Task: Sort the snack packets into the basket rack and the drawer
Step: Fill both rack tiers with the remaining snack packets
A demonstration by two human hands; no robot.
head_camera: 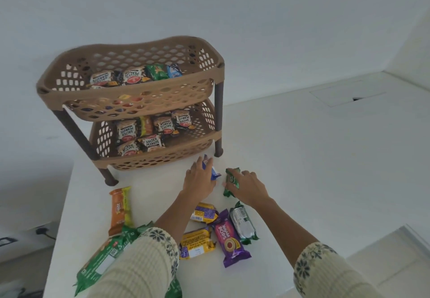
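A brown two-tier basket rack stands at the back of the white table, both tiers holding several peanut and snack packets. In front of its lower tier my left hand grips a small blue packet. Just to the right my right hand grips a small green packet that touches the table. Loose packets lie nearer me: an orange packet, a purple packet, two yellow-and-purple packets, a green-and-silver packet and large green packets under my left sleeve.
The table's left edge runs close to the orange packet, with the floor and a wall socket below it. A white wall stands behind the rack. A flush panel with a dark slot is set in the surface at the back right.
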